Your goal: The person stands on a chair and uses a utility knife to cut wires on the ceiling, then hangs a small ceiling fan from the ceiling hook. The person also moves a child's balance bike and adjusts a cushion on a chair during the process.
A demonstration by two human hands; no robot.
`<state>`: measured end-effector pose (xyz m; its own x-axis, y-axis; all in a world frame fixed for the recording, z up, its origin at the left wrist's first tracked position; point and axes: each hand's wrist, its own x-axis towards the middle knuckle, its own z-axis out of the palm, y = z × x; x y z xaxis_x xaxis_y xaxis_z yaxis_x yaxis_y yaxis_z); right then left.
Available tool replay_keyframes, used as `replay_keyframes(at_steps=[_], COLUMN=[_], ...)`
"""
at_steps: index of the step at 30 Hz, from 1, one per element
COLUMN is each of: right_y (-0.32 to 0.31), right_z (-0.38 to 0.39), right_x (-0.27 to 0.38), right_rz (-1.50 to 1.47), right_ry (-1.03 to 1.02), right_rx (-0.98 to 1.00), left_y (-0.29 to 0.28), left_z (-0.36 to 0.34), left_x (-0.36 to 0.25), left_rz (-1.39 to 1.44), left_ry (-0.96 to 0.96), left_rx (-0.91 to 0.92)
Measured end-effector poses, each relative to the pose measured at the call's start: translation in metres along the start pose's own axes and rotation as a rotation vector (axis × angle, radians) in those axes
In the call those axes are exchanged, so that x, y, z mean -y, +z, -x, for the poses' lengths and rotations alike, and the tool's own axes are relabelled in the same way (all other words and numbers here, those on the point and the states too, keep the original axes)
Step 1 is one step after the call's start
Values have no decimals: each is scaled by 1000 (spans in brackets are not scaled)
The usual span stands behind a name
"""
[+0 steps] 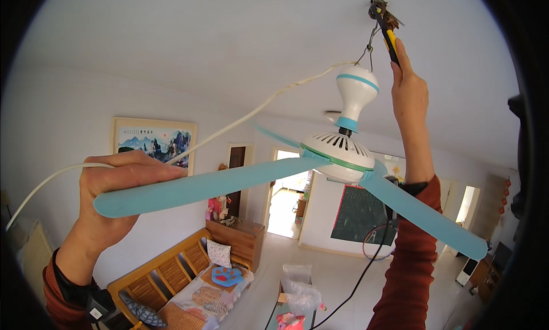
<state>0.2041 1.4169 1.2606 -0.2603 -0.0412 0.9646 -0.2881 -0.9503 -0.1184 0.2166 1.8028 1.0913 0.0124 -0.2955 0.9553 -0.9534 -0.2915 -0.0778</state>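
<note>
A small ceiling fan [343, 150], white with light blue trim, hangs by a bent wire hanger [369, 48] from a rough hole [378, 7] in the ceiling. My right hand [410, 93] is raised and closed on the handles of yellow-and-black pliers [391, 41]. The jaws of the pliers touch the metal at the hole. My left hand [123, 173] is closed around a white cable [246, 117] that runs up to the fan's top. One light blue fan blade [217, 184] crosses in front of that hand and hides part of its fingers. Another blade [426, 218] passes before my right sleeve.
Below on the left stands a wooden sofa [151, 258] with cushions, beside a wooden cabinet [243, 238]. A low table [311, 316] bears plastic bags. A framed landscape picture [154, 138] and a dark chalkboard [357, 216] are on the walls. A black cord [366, 270] hangs in front.
</note>
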Motion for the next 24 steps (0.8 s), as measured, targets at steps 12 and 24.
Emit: replay_keyframes(at_steps=[12, 24], right_y=[14, 15], right_z=[-2, -5], right_x=[-8, -5], right_rz=[-99, -78], right_ry=[-89, -119], right_rx=[-66, -117], left_y=[0, 4], left_z=[-5, -10], left_x=[-2, -3], left_rz=[2, -9], left_ry=[31, 37], left_rx=[11, 31])
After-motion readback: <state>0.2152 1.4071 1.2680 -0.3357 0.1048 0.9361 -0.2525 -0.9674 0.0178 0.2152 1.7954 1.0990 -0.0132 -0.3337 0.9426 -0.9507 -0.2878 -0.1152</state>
